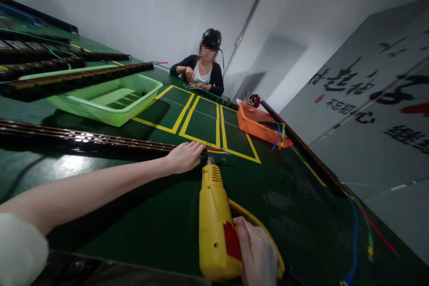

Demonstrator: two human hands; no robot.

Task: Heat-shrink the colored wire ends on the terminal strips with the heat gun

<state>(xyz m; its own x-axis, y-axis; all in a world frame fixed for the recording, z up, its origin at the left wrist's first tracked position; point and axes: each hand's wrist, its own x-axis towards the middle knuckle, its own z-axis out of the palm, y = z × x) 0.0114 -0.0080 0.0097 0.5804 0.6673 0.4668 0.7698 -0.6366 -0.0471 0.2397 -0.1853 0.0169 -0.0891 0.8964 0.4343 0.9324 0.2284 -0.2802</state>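
Note:
My right hand is wrapped round the handle of a yellow heat gun with a red patch on its side. The gun's metal nozzle points away from me, close to the fingertips of my left hand. Those fingers are closed over the end of a long dark strip with copper-coloured lines, where thin wires come out. Past my left fingers, red, yellow and blue wires with metal terminals stick out to the right.
A green basket with a strip across it stands at the left. An orange basket with wired parts is at the right, beside a long strip ending in coloured cables. Across the green table sits a person handling wires.

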